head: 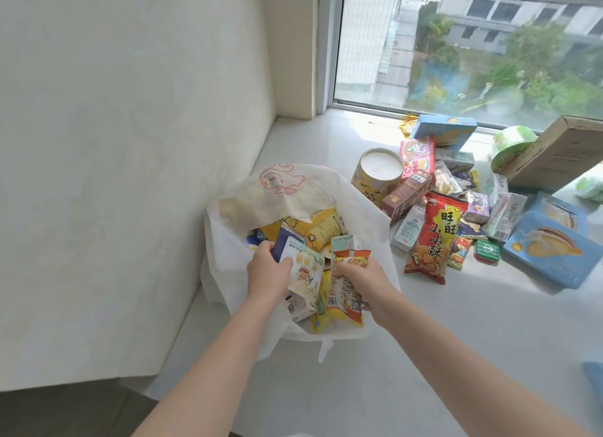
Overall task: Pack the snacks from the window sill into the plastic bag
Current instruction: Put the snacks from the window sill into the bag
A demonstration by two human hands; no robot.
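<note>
In the lower middle of the frame, snack packets are being lowered into the white plastic bag, a pale pouch gripped by the left hand and an orange packet by the right hand, so both probably get released next, then the pile at right gets tackled.

The bag is white with a red drawing. One big packet is red. Two boxes are blue.

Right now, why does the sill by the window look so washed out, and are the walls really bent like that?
Head view: daylight through the window glares on the sill; the wide-angle lens bends straight edges; the red snack bag stays sharp.
</note>
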